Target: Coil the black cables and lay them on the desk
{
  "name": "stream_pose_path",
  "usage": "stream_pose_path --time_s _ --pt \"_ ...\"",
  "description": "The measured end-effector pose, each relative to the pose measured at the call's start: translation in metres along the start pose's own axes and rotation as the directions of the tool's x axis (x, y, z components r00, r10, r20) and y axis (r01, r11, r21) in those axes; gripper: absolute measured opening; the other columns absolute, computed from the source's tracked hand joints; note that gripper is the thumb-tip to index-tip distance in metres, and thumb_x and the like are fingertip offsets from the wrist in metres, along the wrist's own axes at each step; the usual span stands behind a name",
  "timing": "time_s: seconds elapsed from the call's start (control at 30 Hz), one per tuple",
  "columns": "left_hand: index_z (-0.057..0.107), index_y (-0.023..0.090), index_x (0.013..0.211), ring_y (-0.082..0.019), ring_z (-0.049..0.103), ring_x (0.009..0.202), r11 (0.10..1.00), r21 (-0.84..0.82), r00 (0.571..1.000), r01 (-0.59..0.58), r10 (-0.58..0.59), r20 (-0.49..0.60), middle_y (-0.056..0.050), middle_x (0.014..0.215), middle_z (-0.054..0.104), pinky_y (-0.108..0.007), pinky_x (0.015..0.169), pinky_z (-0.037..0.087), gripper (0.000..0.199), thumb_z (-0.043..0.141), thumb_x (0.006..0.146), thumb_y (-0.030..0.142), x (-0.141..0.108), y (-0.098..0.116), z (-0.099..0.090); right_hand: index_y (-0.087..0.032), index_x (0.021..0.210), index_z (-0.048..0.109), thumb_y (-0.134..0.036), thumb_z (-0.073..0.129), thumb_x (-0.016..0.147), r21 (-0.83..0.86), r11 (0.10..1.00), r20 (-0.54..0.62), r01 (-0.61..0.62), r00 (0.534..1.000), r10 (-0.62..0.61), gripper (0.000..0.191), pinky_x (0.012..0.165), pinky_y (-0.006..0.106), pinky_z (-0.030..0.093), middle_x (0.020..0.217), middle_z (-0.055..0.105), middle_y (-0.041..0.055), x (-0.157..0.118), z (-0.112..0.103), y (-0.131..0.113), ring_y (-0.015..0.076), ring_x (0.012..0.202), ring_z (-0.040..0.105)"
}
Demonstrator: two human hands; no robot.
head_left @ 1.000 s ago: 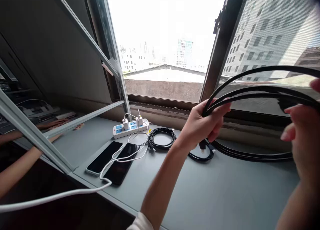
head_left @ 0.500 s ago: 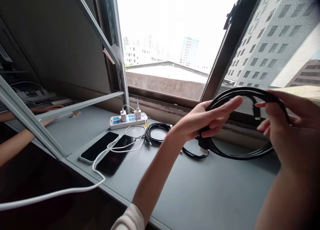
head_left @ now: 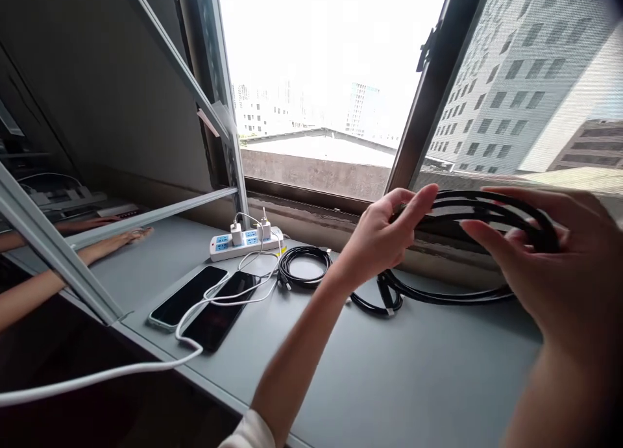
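A coiled black cable (head_left: 438, 297) is held up over the desk between my two hands, in front of the window ledge. My left hand (head_left: 387, 230) grips the left side of the loops, thumb pressed along the top. My right hand (head_left: 564, 260) has its fingers curled round the right side of the coil, while its thumb stands away from the loops. Just below my left hand, a smaller black cable coil (head_left: 370, 307) rests on the desk. Another round black cable coil (head_left: 305, 284) lies farther left, beside a white cable (head_left: 121, 373).
Two dark-screened phones, one in a pale case (head_left: 189, 295) and one black (head_left: 219, 321), lie under the white cable. Behind them is a white power strip (head_left: 219, 248) with plugged-in chargers. A metal frame (head_left: 160, 215) stands left; beyond it reaches another person's arm (head_left: 104, 243).
My right thumb has lifted off the coil and spread leftward. The held loops have flattened and tilted. The other person's hand has come forward on the desk.
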State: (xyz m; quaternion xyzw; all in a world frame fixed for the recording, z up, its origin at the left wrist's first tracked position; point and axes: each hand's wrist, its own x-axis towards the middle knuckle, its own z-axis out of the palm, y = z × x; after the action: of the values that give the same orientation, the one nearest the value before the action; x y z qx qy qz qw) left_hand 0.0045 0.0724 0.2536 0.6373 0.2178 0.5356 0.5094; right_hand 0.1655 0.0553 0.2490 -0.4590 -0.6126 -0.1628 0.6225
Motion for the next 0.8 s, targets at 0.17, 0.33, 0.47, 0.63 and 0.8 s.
stream_pose_path --time_s 0.17,0.33,0.47,0.63,0.8 --pt "0.062 0.018 0.068 -0.005 0.032 0.046 0.956 0.192 0.958 -0.223 0.252 -0.14 0.004 0.052 0.041 -0.019 0.042 0.023 0.024 0.056 0.083 0.036 -0.005 0.0 0.015 -0.022 0.101 0.069 -0.04 0.067 0.071 -0.334 0.937 0.056 0.106 0.994 -0.092 0.035 0.056 0.03 0.044 0.085 0.065 0.0063 -0.002 0.0 0.009 0.0133 0.049 0.052" --pt "0.066 0.019 0.07 -0.007 0.039 0.049 0.947 0.22 0.943 -0.235 0.277 -0.182 0.005 0.052 0.048 -0.02 0.046 0.03 0.011 0.067 0.073 0.029 -0.011 0.01 0.015 -0.025 0.071 0.068 -0.042 0.057 0.071 -0.358 0.932 0.136 -0.06 0.984 0.115 0.02 0.047 0.029 0.037 0.052 0.059 0.0022 -0.005 -0.004 0.01 0.0197 0.051 0.057" --pt "0.067 0.021 0.087 -0.006 0.041 0.046 0.976 0.14 0.967 -0.166 0.189 -0.17 0.006 0.053 0.055 -0.018 0.044 0.032 0.034 0.079 0.055 0.015 -0.008 0.015 0.008 -0.03 0.079 0.07 -0.047 0.057 0.061 -0.431 0.887 0.175 -0.165 0.949 0.262 0.028 0.045 0.029 0.032 0.052 0.057 0.0021 -0.006 -0.002 0.006 0.0203 0.048 0.052" --pt "0.066 0.018 0.071 -0.006 0.049 0.051 0.987 0.066 0.983 -0.147 0.153 -0.102 0.002 0.065 0.063 -0.017 0.047 0.038 0.023 0.076 0.053 0.007 -0.008 0.019 0.003 -0.028 0.073 0.071 -0.052 0.058 0.059 -0.432 0.876 0.233 -0.212 0.913 0.336 0.031 0.047 0.029 0.031 0.05 0.056 0.002 -0.004 -0.001 0.002 0.0203 0.051 0.053" --pt "0.067 0.018 0.071 -0.011 0.059 0.061 0.977 0.08 0.972 -0.199 0.207 -0.11 0.001 0.069 0.064 -0.019 0.052 0.044 0.02 0.073 0.057 0.005 -0.008 0.022 0.001 -0.022 0.064 0.069 -0.056 0.065 0.059 -0.281 0.931 0.253 -0.233 0.918 0.306 0.035 0.045 0.026 0.029 0.049 0.058 0.0026 -0.005 -0.008 0.0 0.021 0.055 0.057"
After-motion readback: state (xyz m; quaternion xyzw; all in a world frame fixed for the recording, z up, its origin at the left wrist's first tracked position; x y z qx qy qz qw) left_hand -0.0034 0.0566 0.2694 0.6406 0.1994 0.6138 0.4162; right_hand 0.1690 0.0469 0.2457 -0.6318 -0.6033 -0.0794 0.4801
